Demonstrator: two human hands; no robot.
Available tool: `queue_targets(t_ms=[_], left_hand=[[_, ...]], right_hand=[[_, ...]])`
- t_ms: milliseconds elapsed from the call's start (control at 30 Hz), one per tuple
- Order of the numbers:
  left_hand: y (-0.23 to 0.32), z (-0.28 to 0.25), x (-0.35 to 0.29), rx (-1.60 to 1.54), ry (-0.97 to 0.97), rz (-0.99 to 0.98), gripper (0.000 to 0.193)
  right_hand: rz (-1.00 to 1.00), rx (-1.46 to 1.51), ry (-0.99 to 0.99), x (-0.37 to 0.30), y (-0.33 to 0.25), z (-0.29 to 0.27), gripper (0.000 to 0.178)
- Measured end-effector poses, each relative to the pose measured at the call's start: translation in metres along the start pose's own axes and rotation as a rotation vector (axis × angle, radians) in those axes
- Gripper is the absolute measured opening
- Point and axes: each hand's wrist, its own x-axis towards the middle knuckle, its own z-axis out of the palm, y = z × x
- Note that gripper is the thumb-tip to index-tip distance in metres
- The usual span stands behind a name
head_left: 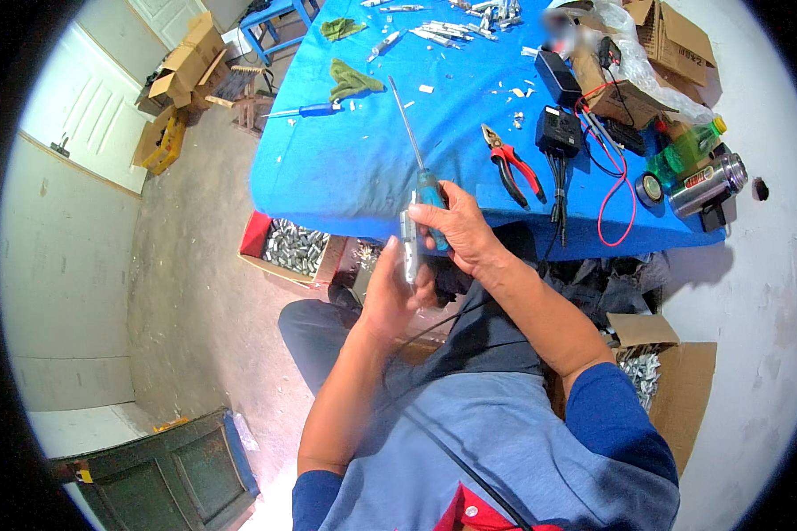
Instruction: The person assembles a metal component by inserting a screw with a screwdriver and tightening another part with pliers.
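My right hand is closed round the teal handle of a long screwdriver, whose thin shaft points up and away over the table's front edge. In my left hand is a slim white and silver stick-shaped piece, held upright just left of the handle. The right thumb reaches across to the upper part of this piece, so both hands touch it. My left fingers are partly blurred and lie behind the piece. A second screwdriver, with a blue handle, rests on the blue tablecloth.
Red-handled pliers, black adapters and a steel flask occupy the table's right. Similar sticks and green cloths lie farther back. Below are a box of metal cylinders and a cardboard box.
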Motion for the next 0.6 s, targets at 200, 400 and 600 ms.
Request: queue_targets(t_ms=[200, 400, 600], left_hand=[[0.000, 0.006, -0.002, 0.157, 0.063, 0.093, 0.040], [0.001, -0.001, 0.011, 0.088, 0.137, 0.079, 0.041], [0.018, -0.023, 0.035, 0.241, 0.316, 0.135, 0.042]], right_hand=[[-0.003, -0.098, 0.000, 0.005, -0.007, 0.006, 0.028], [-0.026, -0.271, -0.035, 0.038, -0.023, -0.001, 0.023], [0.021, -0.429, -0.098, 0.093, -0.041, -0.018, 0.020]])
